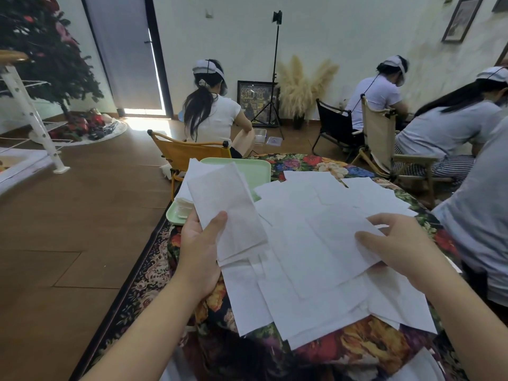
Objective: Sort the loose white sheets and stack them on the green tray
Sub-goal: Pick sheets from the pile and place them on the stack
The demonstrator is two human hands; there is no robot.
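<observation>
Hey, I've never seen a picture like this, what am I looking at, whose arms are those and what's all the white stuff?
There is no machine here. The single picture comes from a wide-angle camera worn on a person's head, looking forward and down, so the two bare arms reaching in from the bottom are the wearer's own. The left hand holds up a small bundle of white sheets, thumb on top. The right hand pinches the edge of another sheet from the loose pile, which is spread over a floral tablecloth. Beyond the left hand sits a pale green tray, where sorted sheets are meant to be stacked. Other people sit in folding chairs farther back, facing away.
</observation>
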